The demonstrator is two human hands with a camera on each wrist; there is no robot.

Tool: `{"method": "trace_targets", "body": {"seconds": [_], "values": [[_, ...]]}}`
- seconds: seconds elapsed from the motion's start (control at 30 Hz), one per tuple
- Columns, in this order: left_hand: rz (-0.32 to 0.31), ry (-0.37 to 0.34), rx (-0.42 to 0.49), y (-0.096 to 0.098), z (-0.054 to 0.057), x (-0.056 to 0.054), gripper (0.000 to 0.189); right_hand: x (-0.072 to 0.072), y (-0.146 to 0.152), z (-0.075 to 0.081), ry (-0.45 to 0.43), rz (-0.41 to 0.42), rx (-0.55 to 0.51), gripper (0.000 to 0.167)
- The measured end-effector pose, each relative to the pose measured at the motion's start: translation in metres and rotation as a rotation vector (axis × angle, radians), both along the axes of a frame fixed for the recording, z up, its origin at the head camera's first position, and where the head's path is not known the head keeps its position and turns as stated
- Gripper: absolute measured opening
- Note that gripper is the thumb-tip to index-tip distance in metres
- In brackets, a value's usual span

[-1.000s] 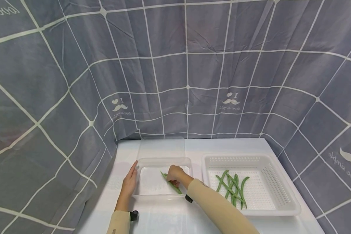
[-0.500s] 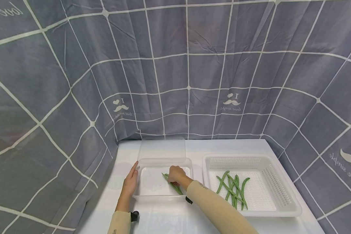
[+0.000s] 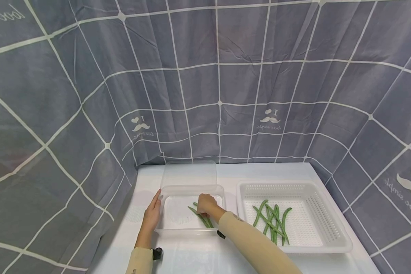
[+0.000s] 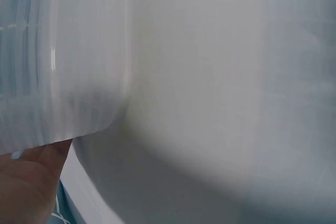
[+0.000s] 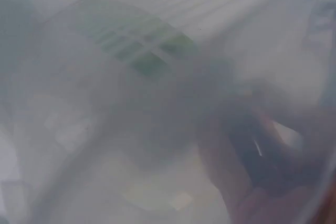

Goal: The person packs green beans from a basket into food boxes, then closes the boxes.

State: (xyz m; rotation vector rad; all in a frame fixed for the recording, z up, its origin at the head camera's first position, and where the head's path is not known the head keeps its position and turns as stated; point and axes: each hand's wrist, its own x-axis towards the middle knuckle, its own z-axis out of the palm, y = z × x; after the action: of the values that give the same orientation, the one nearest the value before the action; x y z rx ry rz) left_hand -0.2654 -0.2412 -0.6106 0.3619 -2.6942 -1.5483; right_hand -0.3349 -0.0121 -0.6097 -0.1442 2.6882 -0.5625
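Observation:
A clear plastic container (image 3: 178,225) stands on the left half of the table. My left hand (image 3: 152,214) rests along its left wall with the fingers extended; in the left wrist view the palm (image 4: 26,187) is beside the translucent wall. My right hand (image 3: 207,204) reaches inside, fingers curled down over green beans (image 3: 202,219) lying slantwise on the container floor. It seems to pinch one bean, though the fingertips are hidden in the head view. Through hazy plastic the right wrist view shows blurred beans (image 5: 142,40) and part of the hand (image 5: 231,166).
A white perforated basket (image 3: 328,228) stands on the right, with several green beans (image 3: 274,219) crossed in its left part. Behind the container lies a clear lid (image 3: 190,173). A grey checked curtain (image 3: 239,83) surrounds the table's back and sides.
The beans under my right hand have spread apart, so two tips now show on the left. That hand has shifted very slightly; the left hand stays in place.

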Motion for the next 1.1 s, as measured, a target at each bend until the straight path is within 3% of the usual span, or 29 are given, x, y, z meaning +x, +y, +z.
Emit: {"method": "trace_targets", "body": {"seconds": [0.03,0.1,0.27,0.37,0.53,0.77,0.93,1.1], "values": [[0.0,-0.002,0.002,0.0,0.0,0.0,0.053,0.0,0.0,0.001,-0.001,-0.003,-0.006,0.033],[0.0,-0.002,0.0,-0.001,0.0,0.0,0.053,0.01,0.001,0.02,-0.028,-0.03,-0.038,0.033],[-0.005,-0.023,-0.001,-0.001,-0.001,0.0,0.053,0.015,0.006,0.03,-0.004,-0.045,-0.085,0.026],[-0.008,-0.028,0.001,-0.002,-0.001,0.0,0.053,0.013,0.008,0.039,-0.036,-0.075,-0.141,0.018],[-0.012,-0.031,0.006,-0.002,0.0,0.002,0.053,0.012,0.016,0.052,-0.12,-0.128,-0.372,0.012],[-0.025,-0.032,0.013,-0.002,0.001,0.0,0.054,0.014,0.032,0.074,-0.227,-0.113,-0.694,0.007],[-0.023,-0.041,0.016,-0.002,0.0,0.0,0.054,0.012,0.045,0.091,-0.307,-0.123,-0.82,0.02],[-0.022,-0.04,0.01,-0.003,0.0,0.0,0.054,0.01,0.06,0.106,-0.331,-0.136,-0.918,0.025]]}}
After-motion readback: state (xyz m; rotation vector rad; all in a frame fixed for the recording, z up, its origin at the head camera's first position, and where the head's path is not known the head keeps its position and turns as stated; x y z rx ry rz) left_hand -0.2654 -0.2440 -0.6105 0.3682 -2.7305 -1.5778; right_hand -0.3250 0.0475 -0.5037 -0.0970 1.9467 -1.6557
